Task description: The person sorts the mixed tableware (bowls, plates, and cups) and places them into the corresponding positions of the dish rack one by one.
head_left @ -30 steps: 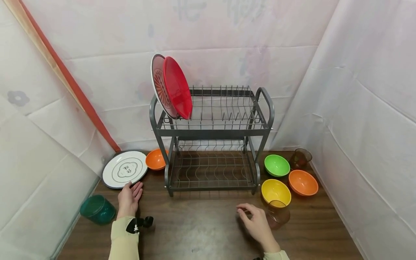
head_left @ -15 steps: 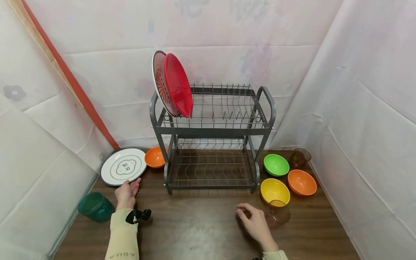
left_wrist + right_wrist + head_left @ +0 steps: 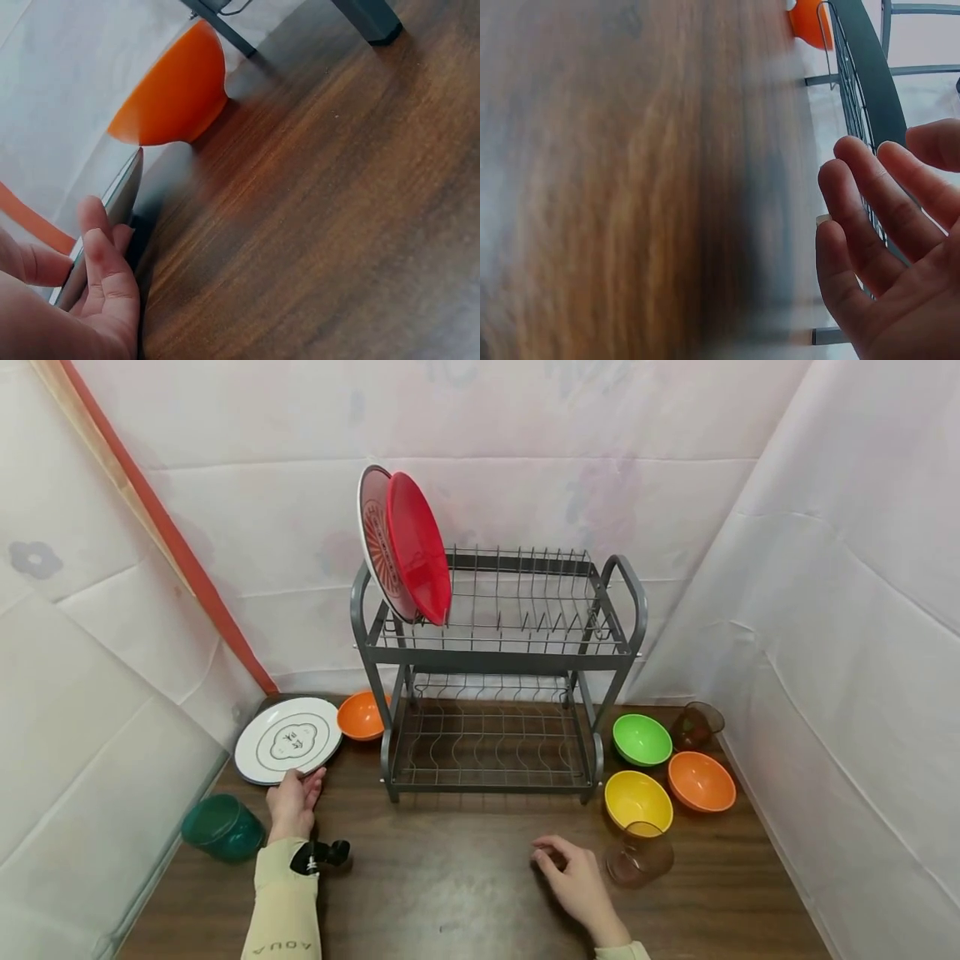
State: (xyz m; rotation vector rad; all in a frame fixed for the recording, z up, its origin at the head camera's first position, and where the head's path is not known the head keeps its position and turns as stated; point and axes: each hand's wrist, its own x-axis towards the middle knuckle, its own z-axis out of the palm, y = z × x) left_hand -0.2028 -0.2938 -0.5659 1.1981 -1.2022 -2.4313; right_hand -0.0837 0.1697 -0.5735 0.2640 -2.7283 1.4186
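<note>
A white plate (image 3: 262, 747) with a dark rim and printed centre lies at the back left. My left hand (image 3: 293, 803) pinches its near edge, thumb above and fingers underneath; the left wrist view shows the plate (image 3: 129, 184) edge-on between thumb and fingers (image 3: 109, 270). Just past the plate sits an orange bowl (image 3: 362, 717). Over the table on the right, my right hand (image 3: 576, 878) holds nothing, its fingers loosely bent. Beside it are a clear brownish glass (image 3: 641, 857) and a yellow bowl (image 3: 637, 800).
A grey two-tier dish rack (image 3: 498, 662) stands mid-table, with a red plate (image 3: 417, 547) and a patterned plate (image 3: 372, 510) upright at its upper left. A teal glass (image 3: 223, 828) is at left. Green (image 3: 642, 739) and orange (image 3: 701, 782) bowls and a dark glass (image 3: 696, 727) stand right.
My left hand has moved from beside the plate's near edge to pinching it. The right hand has shifted slightly left. The head view has tilted a little.
</note>
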